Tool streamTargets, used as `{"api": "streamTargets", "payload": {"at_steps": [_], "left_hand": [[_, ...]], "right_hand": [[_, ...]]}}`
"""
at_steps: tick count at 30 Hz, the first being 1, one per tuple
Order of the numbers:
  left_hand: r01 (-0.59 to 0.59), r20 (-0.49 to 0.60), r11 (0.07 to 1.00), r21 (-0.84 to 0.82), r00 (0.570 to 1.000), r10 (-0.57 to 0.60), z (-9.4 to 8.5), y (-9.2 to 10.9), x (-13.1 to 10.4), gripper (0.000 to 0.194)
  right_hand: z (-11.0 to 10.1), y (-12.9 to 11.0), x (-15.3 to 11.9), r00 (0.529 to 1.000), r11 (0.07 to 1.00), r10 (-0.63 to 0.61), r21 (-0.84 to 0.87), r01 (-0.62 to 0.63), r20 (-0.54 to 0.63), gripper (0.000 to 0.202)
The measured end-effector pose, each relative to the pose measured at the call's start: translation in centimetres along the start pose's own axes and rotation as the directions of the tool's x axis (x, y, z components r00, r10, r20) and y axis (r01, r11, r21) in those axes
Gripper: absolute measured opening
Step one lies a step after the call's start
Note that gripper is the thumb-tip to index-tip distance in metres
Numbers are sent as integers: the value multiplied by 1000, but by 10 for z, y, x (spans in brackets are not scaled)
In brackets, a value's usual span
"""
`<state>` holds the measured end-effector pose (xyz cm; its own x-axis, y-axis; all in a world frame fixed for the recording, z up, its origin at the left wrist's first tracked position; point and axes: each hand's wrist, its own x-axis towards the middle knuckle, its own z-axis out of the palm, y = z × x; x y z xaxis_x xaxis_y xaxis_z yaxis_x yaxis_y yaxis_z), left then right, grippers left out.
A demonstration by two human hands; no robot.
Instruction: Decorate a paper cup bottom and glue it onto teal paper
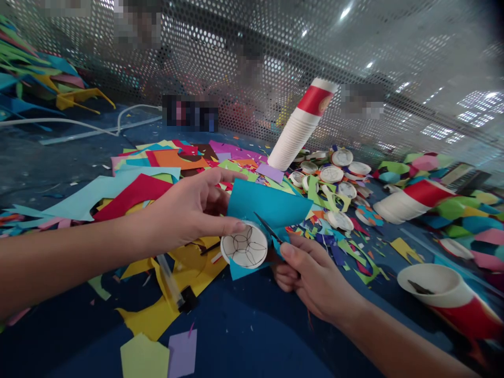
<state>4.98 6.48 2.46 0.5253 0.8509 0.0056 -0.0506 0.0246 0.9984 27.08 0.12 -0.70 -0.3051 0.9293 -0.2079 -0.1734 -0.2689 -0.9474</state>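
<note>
My left hand (200, 205) pinches a white paper disc (244, 247) together with a sheet of blue paper (268, 205) behind it. The disc looks like a cup's round bottom and bears a petal pattern in dark lines. On the right, my right hand (303, 268) is closed around a pair of scissors (270, 228). A dark blade points up and left across the blue paper, beside the disc's edge. The scissors' handles are mostly hidden by my fingers. A corner of the blue paper hangs below the disc.
Coloured paper scraps (129, 194) cover the blue table (236, 336). A tall leaning stack of paper cups (295, 136) stands behind my hands. Several cut discs (331, 173) lie to its right. At right are more cups (413, 199) and a tilted cup (429, 281) holding something dark. Perforated metal mesh (220, 63) rises behind.
</note>
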Motion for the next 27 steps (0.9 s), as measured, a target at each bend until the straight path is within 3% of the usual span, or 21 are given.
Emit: {"api": "streamTargets", "payload": {"at_steps": [8,18,23,27], "left_hand": [[-39,-36,996,74,998,42,-2,-2,0,82],[-4,151,1000,-11,988,6,-1,-2,1,100],[3,143,1000,-6,990,-2,-1,-1,1,98],[35,71,999,24,997,-37,0,2,1,101]], "right_hand": [[1,-1,1,1000,1000,15,0,-15,-12,49],[1,-4,-1,999,997,41,-59,-41,5,48],[1,-5,-1,999,997,48,-54,-48,0,47],[0,-4,0,999,997,50,-62,-49,9,47]]}}
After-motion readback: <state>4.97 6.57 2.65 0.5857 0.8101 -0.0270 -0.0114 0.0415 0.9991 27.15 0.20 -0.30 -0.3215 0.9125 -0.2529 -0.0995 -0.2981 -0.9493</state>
